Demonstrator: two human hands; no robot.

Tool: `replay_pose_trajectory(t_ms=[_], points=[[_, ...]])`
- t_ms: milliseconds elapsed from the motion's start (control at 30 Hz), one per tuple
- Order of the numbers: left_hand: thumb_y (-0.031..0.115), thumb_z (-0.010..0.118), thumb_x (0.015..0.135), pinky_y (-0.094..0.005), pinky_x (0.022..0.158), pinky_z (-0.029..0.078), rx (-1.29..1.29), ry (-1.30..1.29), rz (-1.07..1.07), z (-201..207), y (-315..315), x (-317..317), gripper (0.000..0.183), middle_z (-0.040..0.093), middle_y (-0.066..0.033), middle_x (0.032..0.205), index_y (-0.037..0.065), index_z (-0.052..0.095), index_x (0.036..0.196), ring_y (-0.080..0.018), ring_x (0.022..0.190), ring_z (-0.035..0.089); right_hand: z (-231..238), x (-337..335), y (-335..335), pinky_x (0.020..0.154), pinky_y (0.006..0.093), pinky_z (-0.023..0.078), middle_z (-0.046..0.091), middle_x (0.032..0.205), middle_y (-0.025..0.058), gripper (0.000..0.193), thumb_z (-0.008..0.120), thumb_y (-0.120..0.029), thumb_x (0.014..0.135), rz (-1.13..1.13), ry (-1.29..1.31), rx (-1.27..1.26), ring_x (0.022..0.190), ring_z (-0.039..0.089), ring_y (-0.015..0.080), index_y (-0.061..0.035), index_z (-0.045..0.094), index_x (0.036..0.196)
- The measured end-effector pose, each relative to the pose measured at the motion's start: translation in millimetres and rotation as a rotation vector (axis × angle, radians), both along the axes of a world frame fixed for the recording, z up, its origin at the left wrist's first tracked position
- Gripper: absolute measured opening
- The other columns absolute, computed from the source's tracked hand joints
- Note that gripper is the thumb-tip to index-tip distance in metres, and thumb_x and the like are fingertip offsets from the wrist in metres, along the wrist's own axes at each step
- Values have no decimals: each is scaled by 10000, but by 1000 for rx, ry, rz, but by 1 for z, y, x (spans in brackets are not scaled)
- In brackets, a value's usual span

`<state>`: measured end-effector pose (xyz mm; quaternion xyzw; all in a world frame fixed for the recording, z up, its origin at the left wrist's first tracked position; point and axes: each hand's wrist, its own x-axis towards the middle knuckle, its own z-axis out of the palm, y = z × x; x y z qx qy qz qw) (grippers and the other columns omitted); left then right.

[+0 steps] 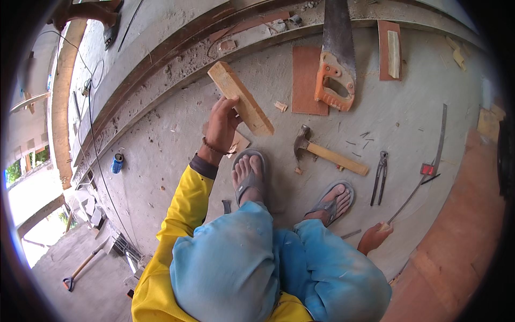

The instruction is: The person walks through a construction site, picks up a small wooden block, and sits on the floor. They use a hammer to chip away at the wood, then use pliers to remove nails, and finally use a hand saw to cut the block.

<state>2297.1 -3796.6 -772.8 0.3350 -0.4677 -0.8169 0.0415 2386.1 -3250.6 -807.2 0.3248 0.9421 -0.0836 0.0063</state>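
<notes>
My left hand [221, 121] is closed round the lower side of a short, thick wooden block [241, 99], which it holds tilted above the floor. At the lower right my right hand [375, 236] grips a thin metal rod [407, 203] by a pale end; its kind is unclear. The rod's far end reaches a metal square [442, 131] with a red part, lying on the floor. Between my hands lie a claw hammer [337, 158] with a wooden handle and a pair of pincers [380, 180] with dark handles.
A handsaw [336, 80] with an orange handle rests on a reddish board [306, 80]; another board [383, 51] carries a wood strip. A blue can [117, 163] stands left. Reddish sheeting [456, 231] runs along the right. My sandalled feet [249, 172] are between the tools.
</notes>
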Motion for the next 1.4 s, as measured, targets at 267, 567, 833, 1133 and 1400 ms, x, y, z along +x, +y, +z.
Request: replay_pose_trajectory(t_ms=[267, 567, 833, 1133, 1400], points=[[382, 535, 972, -384, 880, 516, 203, 73, -144, 25, -15, -41, 471, 626, -105, 1058, 35, 495, 1289, -202, 955, 639, -30, -1, 24, 965, 542, 460, 487, 1349, 231, 533, 573, -149, 962, -49, -198, 163, 1226, 516, 430, -70, 357, 1442], [465, 553, 1008, -301, 745, 562, -588, 27, -375, 73, -73, -103, 441, 620, -85, 1012, 84, 496, 1223, -137, 891, 650, 30, -166, -156, 1049, 510, 366, 497, 1265, 187, 548, 670, -119, 858, 921, 227, -331, 1221, 459, 390, -70, 497, 1376], [381, 326, 1076, -367, 784, 579, 112, 197, -237, 107, -153, -133, 482, 601, -97, 996, 3, 466, 1341, -215, 869, 644, 4, -241, -267, 1010, 466, 421, 514, 1231, 127, 646, 773, -120, 778, 1388, 100, -178, 1203, 499, 324, -117, 496, 1362], [449, 452, 1001, -402, 664, 585, 325, 393, -91, 94, -178, -136, 477, 576, -118, 952, 12, 497, 1188, -227, 763, 614, -6, -248, -268, 991, 479, 417, 533, 1188, 119, 589, 768, -109, 785, 1406, 202, -172, 1176, 525, 316, -108, 509, 1314], [420, 393, 1055, -382, 724, 583, 111, 310, -96, 100, -177, -130, 479, 596, -105, 1041, 7, 491, 1277, -208, 845, 642, -13, -258, -278, 999, 487, 398, 555, 1153, 142, 542, 745, -117, 787, 1435, 174, -144, 1145, 540, 305, -62, 512, 1274]])
